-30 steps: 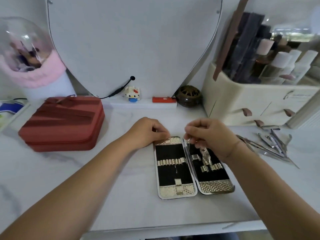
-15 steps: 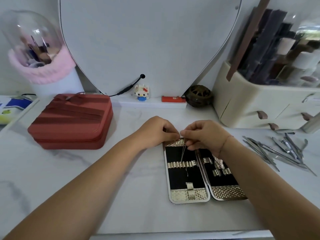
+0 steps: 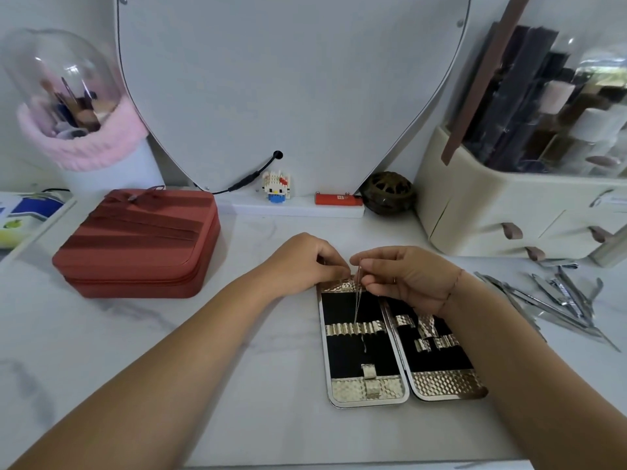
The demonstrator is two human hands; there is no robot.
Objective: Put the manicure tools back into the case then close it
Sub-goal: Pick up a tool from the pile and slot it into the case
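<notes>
**Task item.** The manicure case (image 3: 364, 395) lies open and flat on the counter (image 3: 271, 418), at 5 o'clock from the centre of view. Both black-lined halves face up.

**Right hand.** The right hand (image 3: 410, 276) sits over the far end of the case. Its fingers (image 3: 368, 283) are clamped on the upper end of a thin metal tool (image 3: 357, 301). The tool slants down over the left half, and its lower tip meets the looped band (image 3: 354, 329) that crosses that half.

**Left hand.** The left hand (image 3: 302, 262) rests at the 12 o'clock edge of the left half. Its fingers (image 3: 334, 266) are curled, with the tips at the case rim just beside the tool. It cannot be told whether they grip the rim or only touch it.

**Other tools.** Loose manicure tools (image 3: 559, 300) lie in a heap on the counter at 3 o'clock from the case, well apart from it.

**Surroundings.**
- A red zip box (image 3: 135, 242) stands at 9 o'clock.
- A heart-shaped mirror (image 3: 288, 79) stands at 12 o'clock.
- A cream organiser (image 3: 509, 215) stands at 2 o'clock.
</notes>
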